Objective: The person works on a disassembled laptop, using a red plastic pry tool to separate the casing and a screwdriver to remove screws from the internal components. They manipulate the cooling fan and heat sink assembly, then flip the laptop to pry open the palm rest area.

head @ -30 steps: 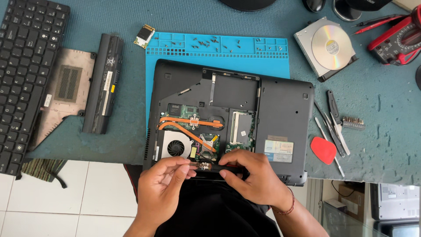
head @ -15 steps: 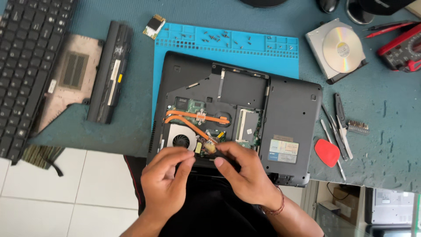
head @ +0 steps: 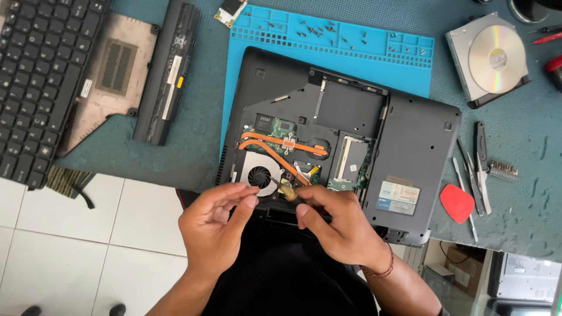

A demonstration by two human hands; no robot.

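A black laptop (head: 410, 152) lies upside down with its bottom cover off, showing a round fan (head: 259, 175) and copper heat pipes (head: 275, 140). My right hand (head: 339, 225) is at the laptop's near edge and holds a small screwdriver (head: 287, 189) with a yellowish handle, its thin shaft pointing at the fan area. Just left of the tool, my left hand (head: 213, 228) has thumb and forefinger pinched together beside the fan. Whether those fingers grip anything is hidden.
A blue mat (head: 328, 41) with several loose screws lies under the laptop's far side. To the left lie a battery (head: 167, 70), a cover panel (head: 108, 76) and a keyboard (head: 35, 76). On the right are an optical drive (head: 489, 58), a red pick (head: 456, 202) and tweezers (head: 477, 169).
Both hands have shifted from the laptop's near edge slightly up toward the fan. The view has moved closer and lower over the laptop.
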